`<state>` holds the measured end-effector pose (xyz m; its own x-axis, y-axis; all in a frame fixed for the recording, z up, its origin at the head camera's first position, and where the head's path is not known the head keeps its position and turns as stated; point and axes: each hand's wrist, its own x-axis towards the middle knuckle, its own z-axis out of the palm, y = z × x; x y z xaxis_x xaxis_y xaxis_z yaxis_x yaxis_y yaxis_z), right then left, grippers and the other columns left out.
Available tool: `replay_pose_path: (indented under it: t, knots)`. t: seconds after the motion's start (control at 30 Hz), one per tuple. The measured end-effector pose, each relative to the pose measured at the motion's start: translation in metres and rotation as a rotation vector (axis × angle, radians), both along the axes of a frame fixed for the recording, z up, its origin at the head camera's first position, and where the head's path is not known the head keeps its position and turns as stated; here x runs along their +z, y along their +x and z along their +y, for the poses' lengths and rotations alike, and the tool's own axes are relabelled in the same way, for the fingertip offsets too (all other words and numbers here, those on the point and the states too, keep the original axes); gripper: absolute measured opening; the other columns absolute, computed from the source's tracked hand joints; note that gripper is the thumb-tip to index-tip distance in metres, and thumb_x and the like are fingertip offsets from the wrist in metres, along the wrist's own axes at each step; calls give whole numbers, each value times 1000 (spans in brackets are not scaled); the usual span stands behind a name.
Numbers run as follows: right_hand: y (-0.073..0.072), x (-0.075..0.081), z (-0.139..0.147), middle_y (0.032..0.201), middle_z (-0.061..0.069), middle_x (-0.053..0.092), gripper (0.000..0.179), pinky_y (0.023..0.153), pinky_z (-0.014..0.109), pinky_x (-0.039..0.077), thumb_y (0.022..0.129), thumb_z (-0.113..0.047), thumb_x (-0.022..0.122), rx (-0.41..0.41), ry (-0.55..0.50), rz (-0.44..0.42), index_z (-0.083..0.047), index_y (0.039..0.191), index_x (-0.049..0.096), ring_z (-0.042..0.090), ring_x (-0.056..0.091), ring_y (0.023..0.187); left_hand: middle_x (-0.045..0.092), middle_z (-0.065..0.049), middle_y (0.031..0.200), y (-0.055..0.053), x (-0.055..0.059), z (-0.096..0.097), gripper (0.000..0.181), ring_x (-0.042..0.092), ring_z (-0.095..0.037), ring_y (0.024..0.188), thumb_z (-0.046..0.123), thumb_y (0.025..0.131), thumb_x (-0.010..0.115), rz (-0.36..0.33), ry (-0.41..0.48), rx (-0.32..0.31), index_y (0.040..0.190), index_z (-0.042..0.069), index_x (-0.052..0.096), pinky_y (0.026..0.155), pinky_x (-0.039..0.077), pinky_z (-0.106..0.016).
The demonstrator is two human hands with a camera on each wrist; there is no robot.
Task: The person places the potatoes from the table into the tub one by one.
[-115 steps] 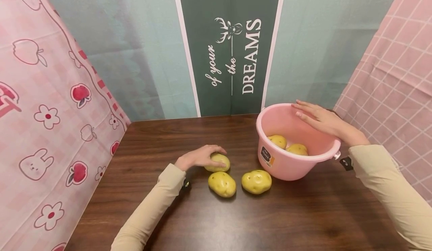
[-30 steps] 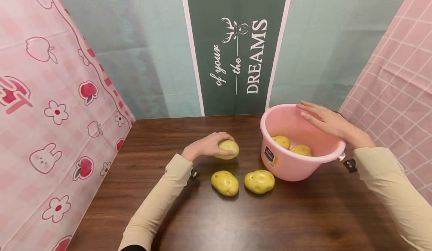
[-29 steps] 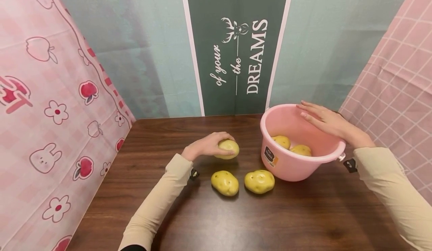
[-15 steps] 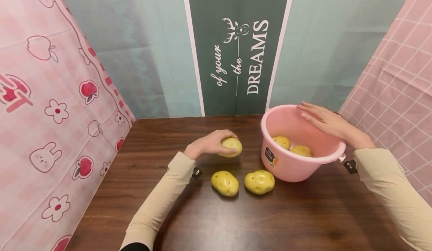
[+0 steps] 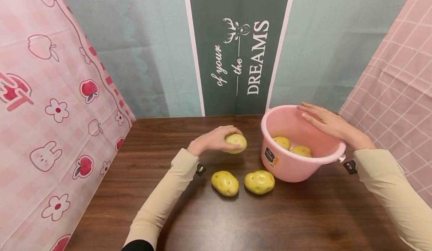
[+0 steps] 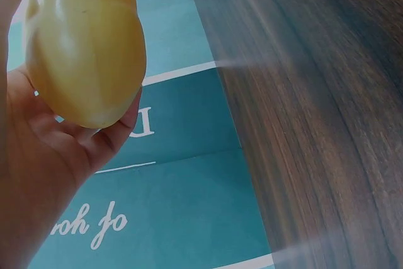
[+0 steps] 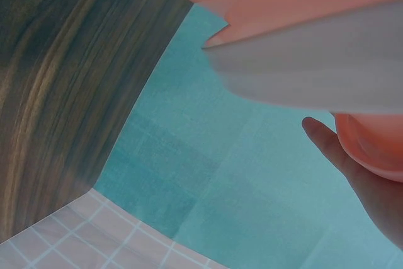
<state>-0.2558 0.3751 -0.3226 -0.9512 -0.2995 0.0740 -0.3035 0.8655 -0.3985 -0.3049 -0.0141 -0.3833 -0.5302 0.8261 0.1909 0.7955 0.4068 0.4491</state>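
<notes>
In the head view my left hand (image 5: 216,138) grips a yellow potato (image 5: 237,143), raised above the brown table. The left wrist view shows the potato (image 6: 88,48) against the palm, fingers curled behind it. Right of it stands a pink bucket (image 5: 287,170), tilted slightly toward me, with two potatoes visible inside, a left one (image 5: 282,142) and a right one (image 5: 302,151). My right hand (image 5: 329,123) rests on the bucket's far right rim with fairly straight fingers. In the right wrist view one finger (image 7: 324,137) extends outside the rim; the others are hidden.
Two more potatoes lie on the dark wooden table (image 5: 216,221): one on the left (image 5: 225,183) and one on the right (image 5: 259,182), close to the bucket. A green printed cloth (image 5: 236,56) hangs behind. Pink cloths flank both sides.
My left hand has lifted its potato off the table and carried it right and away from me, toward the bucket. The right hand has stayed on the rim.
</notes>
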Motion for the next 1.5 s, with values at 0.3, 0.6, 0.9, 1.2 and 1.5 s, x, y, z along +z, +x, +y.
replay_pose_path:
  t: [0.3,0.6,0.9,1.2,1.5]
  knots:
    - [1,0,0,153,10,21,51,98,69,17,96,-43,43,1,-8,-1,-25,143,36,41,19,137,53,15,98,-2,2,4,42,50,-3,91,55,80,62,10,9,5,110,26,57,77,42,-21]
    - [-2,1,-1,152,12,23,50,98,68,18,97,-40,43,11,4,20,-23,143,37,43,21,136,54,13,99,-4,9,8,43,50,-4,91,54,80,63,8,17,-4,112,25,58,77,42,-21]
    - [-1,1,0,153,10,22,50,99,68,18,97,-42,42,12,0,6,-24,143,37,42,19,137,55,12,101,-5,13,12,45,50,-5,92,52,79,64,26,27,-12,113,23,58,78,42,-21]
    - [-2,0,0,153,10,22,49,99,67,18,97,-41,41,23,-5,20,-23,143,37,41,19,137,54,13,101,-6,16,15,44,49,-4,92,53,80,63,18,34,-16,113,24,57,78,42,-21]
    - [-2,0,2,153,10,21,50,100,66,18,98,-41,40,25,0,22,-22,143,36,40,19,138,54,12,102,-5,20,16,46,49,-4,92,53,79,64,17,45,-15,114,24,57,78,43,-21]
